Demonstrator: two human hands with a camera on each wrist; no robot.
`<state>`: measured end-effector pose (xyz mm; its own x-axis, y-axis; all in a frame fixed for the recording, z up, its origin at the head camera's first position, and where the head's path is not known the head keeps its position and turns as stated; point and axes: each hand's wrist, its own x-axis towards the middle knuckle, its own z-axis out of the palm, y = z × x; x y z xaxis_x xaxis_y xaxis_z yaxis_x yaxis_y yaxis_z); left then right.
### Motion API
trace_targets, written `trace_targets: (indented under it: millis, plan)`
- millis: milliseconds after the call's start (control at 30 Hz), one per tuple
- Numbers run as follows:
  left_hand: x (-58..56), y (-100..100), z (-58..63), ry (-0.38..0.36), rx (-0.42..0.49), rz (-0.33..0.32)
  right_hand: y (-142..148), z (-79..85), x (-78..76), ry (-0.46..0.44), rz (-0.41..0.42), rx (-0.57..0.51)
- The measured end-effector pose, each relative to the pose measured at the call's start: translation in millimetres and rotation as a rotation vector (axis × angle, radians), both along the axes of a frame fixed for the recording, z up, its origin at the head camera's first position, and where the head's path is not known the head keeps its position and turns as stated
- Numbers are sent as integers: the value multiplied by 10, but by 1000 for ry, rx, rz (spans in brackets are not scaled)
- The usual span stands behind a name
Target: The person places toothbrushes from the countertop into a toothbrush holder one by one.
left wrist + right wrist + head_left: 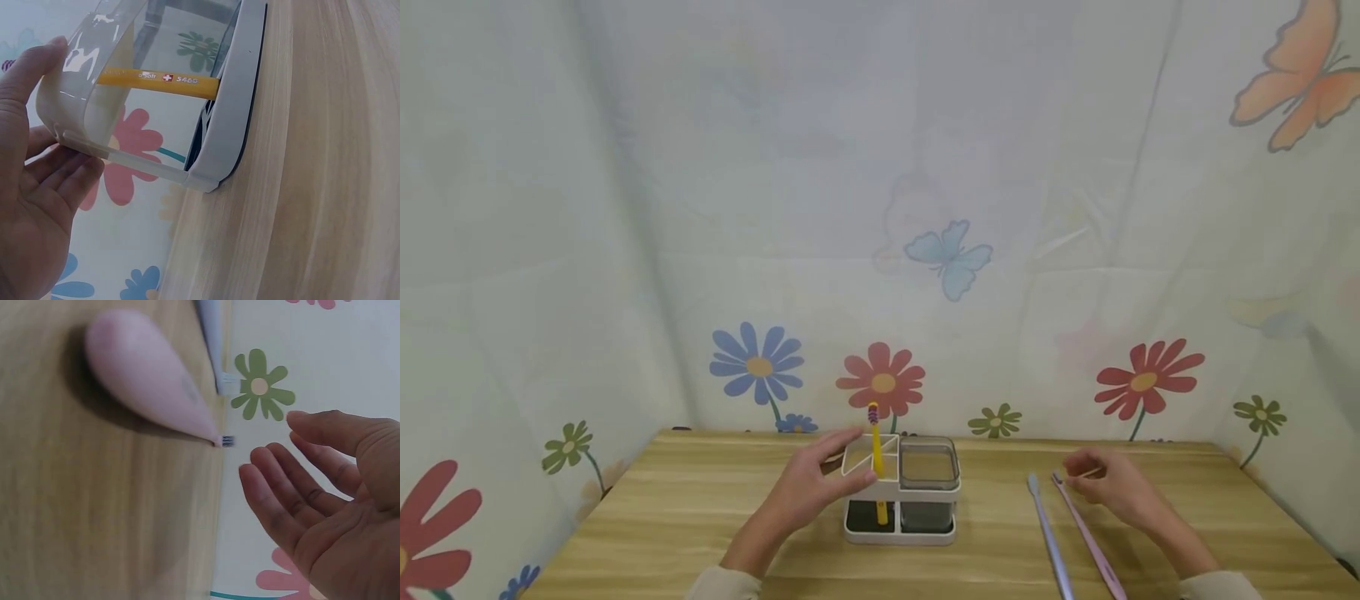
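- Left hand [801, 483] — thumb and fingers pinching holder [928, 495] at its upper left end; yellow brush [882, 512] stands in it.
- Right hand [1112, 487] — fingers loosely bent, thumb apart, nothing held.
- Pink brush [1088, 537] lies on surface [985, 554], just left of right hand, the nearer one; long axis near-to-far, bristle end far, close to fingertips, not touching.
- Blue brush [1049, 535] alongside, between pink brush and holder.
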<state>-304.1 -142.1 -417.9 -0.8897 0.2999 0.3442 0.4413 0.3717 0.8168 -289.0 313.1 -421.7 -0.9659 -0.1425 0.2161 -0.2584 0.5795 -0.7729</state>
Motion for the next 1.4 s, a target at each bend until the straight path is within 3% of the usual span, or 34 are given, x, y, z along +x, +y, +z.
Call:
trace_targets:
  millis: [400, 533, 833, 1400]
  plan:
    - [12, 0, 2, 16, -9, 4, 47, -87, -11, -82, 108, 29]
    - [15, -8, 0, 15, -3, 5, 35, -112, -17, -100, 101, 38]
    - [-6, -6, -8, 18, 0, -3, 67, -162, -32, -73, 128, 43]
    - [11, 10, -13, 13, -2, 14, 50, -184, 3, -182, -46, 74]
